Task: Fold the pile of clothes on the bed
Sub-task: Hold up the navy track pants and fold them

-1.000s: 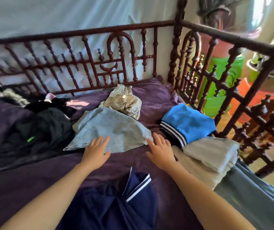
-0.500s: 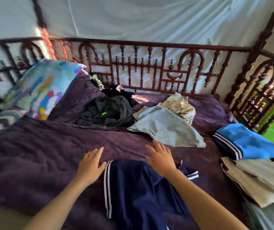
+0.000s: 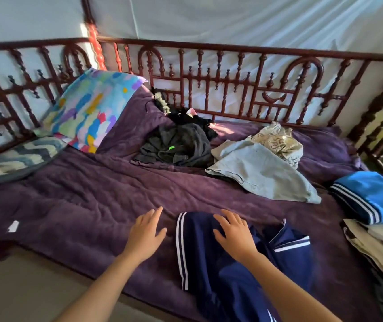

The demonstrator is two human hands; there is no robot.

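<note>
Right hand, fingers spread, flat over navy striped garment at front edge of bed, left hand likewise beside it; fabric likely soft, limp, best pinched at striped hem.

No text, brand or number can be read anywhere in the frame. The small green tag on the dark garment in the middle is too small to show any letters. The white label on the purple blanket at the left shows no legible print. The beige cloth at the upper right carries dark line drawings, not legible words.
</note>
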